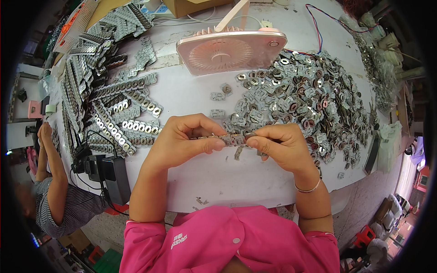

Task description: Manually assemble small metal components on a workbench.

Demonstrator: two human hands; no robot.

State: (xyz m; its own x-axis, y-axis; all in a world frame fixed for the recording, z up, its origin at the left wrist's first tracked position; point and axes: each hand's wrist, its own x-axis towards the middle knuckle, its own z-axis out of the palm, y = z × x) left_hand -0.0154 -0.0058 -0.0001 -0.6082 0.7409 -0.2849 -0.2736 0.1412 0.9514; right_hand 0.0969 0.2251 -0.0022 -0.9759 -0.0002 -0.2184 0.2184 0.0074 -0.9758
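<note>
Over the white table, my left hand [180,142] is closed around a short strip of linked grey metal pieces [235,140], thumb along its near side. At the strip's right end, my right hand [283,144] pinches a small dark round metal piece [250,135] between thumb and fingers; whether the piece is fixed to the strip I cannot tell. Beyond my right hand spreads a large heap of loose small metal pieces [300,91]. Two single pieces [217,96] lie apart from it. Finished-looking long strips [125,86] are piled at the left.
A pink fan [227,52] stands at the far middle. Near the left edge is a black power adapter [116,179] with cables. A white perforated basket [75,27] sits at the far left, clear plastic bags [389,145] at the right. Another person's arm [54,168] rests at the left.
</note>
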